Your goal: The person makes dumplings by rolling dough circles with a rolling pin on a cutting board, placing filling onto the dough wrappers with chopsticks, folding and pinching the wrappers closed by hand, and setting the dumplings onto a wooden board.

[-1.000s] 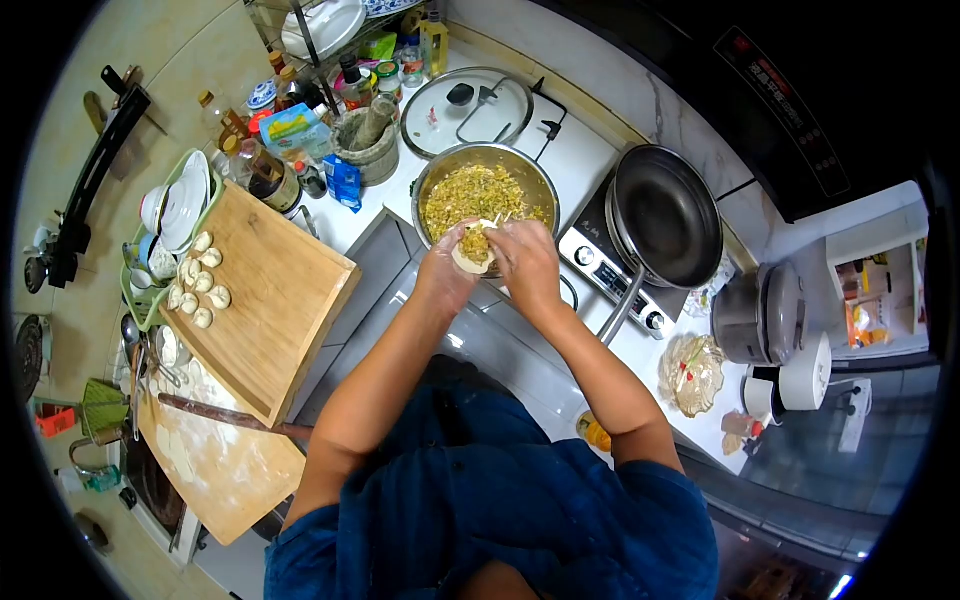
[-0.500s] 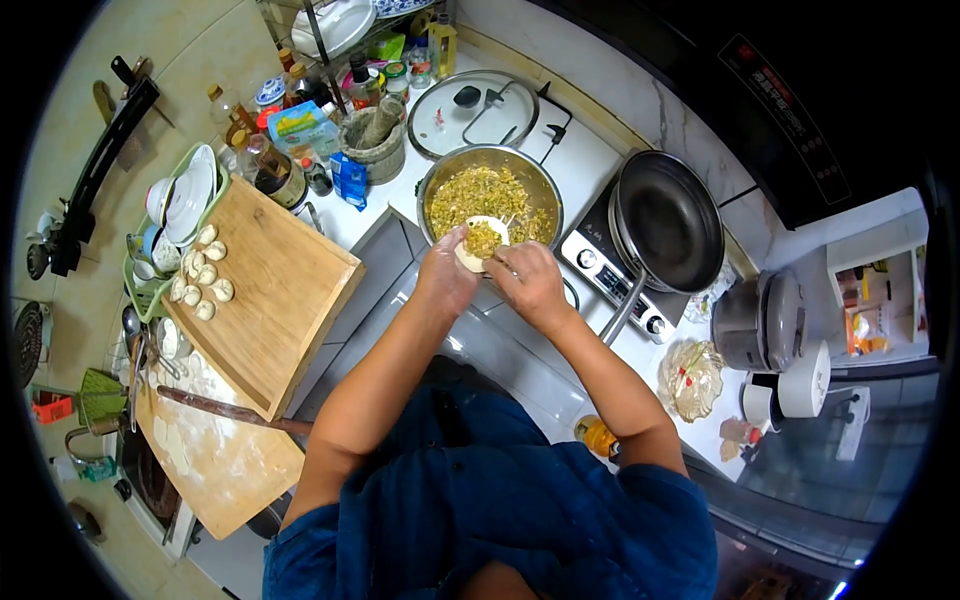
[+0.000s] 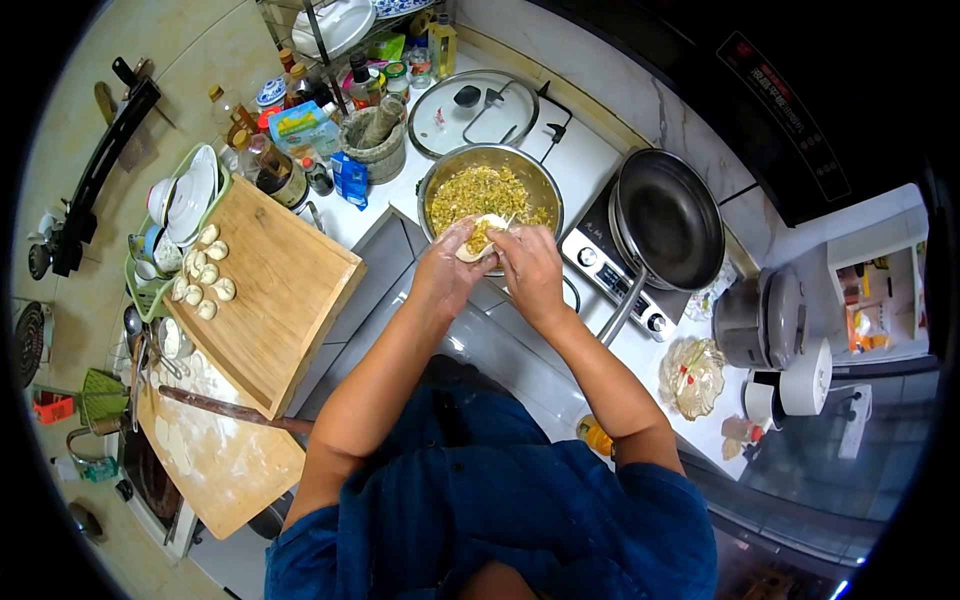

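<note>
A round dough wrapper [image 3: 470, 250] with yellow-green filling on it is held over the near rim of a steel bowl [image 3: 553, 190]. My left hand [image 3: 443, 272] cups the wrapper from the left, its fingers round the edge. On the right side, my right hand [image 3: 532, 268] pinches the wrapper's edge with thumb and fingers. The bowl holds chopped filling [image 3: 485, 192]. Several shaped dumplings [image 3: 208, 272] sit at the left end of a wooden tray [image 3: 275, 290].
A floured board [image 3: 225, 470] with a rolling pin [image 3: 235, 409] lies at the lower left. Right of the bowl, a black pan [image 3: 668, 220] stands on a cooker [image 3: 612, 275]. Behind are a glass lid [image 3: 470, 120], a stone mortar [image 3: 375, 155] and bottles. A ribbed glass dish [image 3: 692, 378] is at right.
The wrapper, laid open half a second ago, is now partly folded up round its filling. My right fingers have moved up to its edge.
</note>
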A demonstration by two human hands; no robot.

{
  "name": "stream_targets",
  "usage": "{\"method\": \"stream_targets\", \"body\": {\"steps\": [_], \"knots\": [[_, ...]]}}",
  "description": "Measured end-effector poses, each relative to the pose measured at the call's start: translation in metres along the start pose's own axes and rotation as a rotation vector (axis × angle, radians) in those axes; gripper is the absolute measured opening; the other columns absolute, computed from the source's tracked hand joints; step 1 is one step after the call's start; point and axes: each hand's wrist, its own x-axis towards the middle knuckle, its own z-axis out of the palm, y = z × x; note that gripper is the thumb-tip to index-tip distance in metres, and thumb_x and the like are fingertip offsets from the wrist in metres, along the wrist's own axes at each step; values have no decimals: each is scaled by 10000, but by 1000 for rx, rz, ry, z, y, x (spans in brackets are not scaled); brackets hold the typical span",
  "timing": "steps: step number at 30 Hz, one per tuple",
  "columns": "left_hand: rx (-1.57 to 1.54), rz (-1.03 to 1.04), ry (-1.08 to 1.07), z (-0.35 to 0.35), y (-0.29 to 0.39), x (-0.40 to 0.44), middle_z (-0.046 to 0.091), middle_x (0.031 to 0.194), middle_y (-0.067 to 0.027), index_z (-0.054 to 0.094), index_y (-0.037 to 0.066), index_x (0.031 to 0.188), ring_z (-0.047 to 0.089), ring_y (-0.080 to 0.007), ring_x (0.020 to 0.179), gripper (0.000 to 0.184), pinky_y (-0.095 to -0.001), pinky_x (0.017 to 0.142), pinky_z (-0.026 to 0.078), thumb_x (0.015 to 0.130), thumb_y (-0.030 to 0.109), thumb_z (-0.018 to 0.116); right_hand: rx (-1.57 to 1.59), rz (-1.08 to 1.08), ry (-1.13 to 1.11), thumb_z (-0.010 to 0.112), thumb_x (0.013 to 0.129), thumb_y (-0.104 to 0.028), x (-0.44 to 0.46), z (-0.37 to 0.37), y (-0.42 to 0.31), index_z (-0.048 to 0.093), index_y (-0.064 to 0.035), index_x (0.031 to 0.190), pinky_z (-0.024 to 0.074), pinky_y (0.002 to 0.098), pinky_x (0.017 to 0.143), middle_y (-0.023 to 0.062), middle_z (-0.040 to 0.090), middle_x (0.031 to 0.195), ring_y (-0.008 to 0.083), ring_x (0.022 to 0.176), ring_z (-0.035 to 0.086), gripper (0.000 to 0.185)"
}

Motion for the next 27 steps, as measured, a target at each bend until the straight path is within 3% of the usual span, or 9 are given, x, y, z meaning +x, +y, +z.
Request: {"method": "stream_targets", "body": {"steps": [6,11,15,18,20,21,23,27], "knots": [[86,14,28,1,3,-3,580,1170,-113,530,15,1192,584,-231,1057,271,-381,895,508,950,135,518,-20,-1,-46,674,726,-13,9,-4,-6,651,-61,960,466,404,759,113,582,915,307,883,548,240],[244,74,60,11,6,-8,605,1113,-117,571,-19,1141,605,-204,998,252,-333,855,524,931,115,534,27,131,-13,651,777,-45,16,-5,-11,632,-51,923,459,414,768,134,588,898,326,876,555,147],[399,146,18,22,14,-17,623,1071,-108,604,-29,1089,607,-165,910,227,-268,756,507,910,84,524,59,198,-17,635,808,-69,20,-5,-12,618,-47,935,452,427,775,144,593,879,330,856,560,131],[415,177,11,23,15,-17,629,1052,-101,619,-23,1067,601,-144,852,218,-244,687,478,896,68,518,81,242,-26,651,809,-42,27,-9,-15,609,-19,915,461,400,690,134,585,801,314,762,573,117],[444,211,36,27,16,-18,627,1045,-99,624,-14,1050,597,-134,823,207,-236,653,462,891,64,518,142,342,-71,643,796,-59,29,-11,-19,611,-43,965,455,414,753,125,600,839,315,818,570,173],[463,227,28,27,16,-18,626,1015,-90,615,-5,1035,601,-138,841,193,-246,696,475,885,68,519,172,392,-93,638,790,-68,29,-11,-19,612,-54,991,452,421,784,120,607,858,315,846,568,203],[501,260,12,24,16,-18,624,954,-73,597,12,1005,610,-146,878,165,-267,782,501,873,75,520,165,379,-68,630,792,-64,30,-10,-19,622,-55,995,452,420,789,117,610,853,309,845,569,203],[468,322,15,26,16,-18,611,1003,-84,556,27,970,570,-121,790,100,-245,658,468,878,52,527,123,240,-115,613,803,-59,35,-14,-17,644,-48,971,453,417,797,116,609,861,304,857,569,171]]}}
